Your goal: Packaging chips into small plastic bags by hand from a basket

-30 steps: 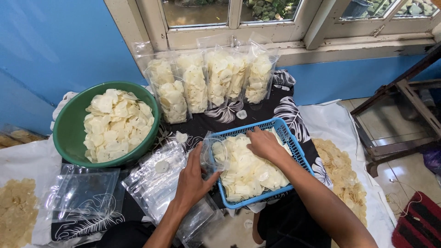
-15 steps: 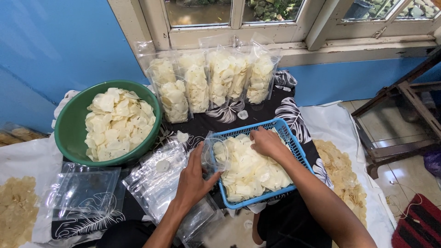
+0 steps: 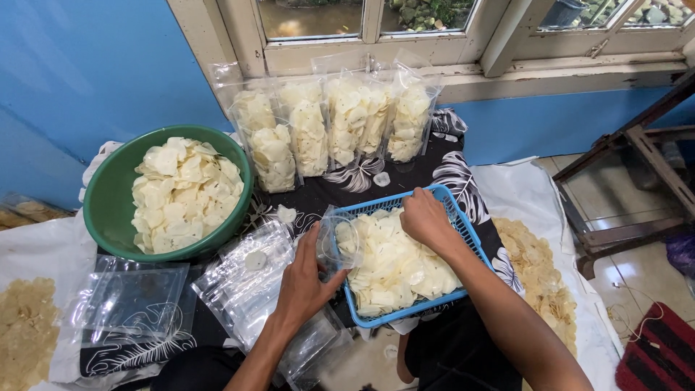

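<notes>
1. While the left hand [image 3: 302, 286] gripped a clear bag [image 3: 334, 242] by its open mouth at the near left corner of the blue basket [image 3: 463, 233], the right hand [image 3: 427, 221] lay curled over the pale chips [image 3: 394, 268] at the basket's far edge. I could not tell if it had closed on any.
2. It looked like the filling step: chips had to be scooped and dropped into the held bag, so the mouth needed to stay wide.
3. Empty bags [image 3: 250, 286] lay just left of the basket on the dark cloth [image 3: 340, 190].
4. A green bowl [image 3: 108, 210] of chips sat at the cloth's left edge.
5. Filled bags [image 3: 340, 123] stood along the far edge, under the window [image 3: 434, 51].
</notes>
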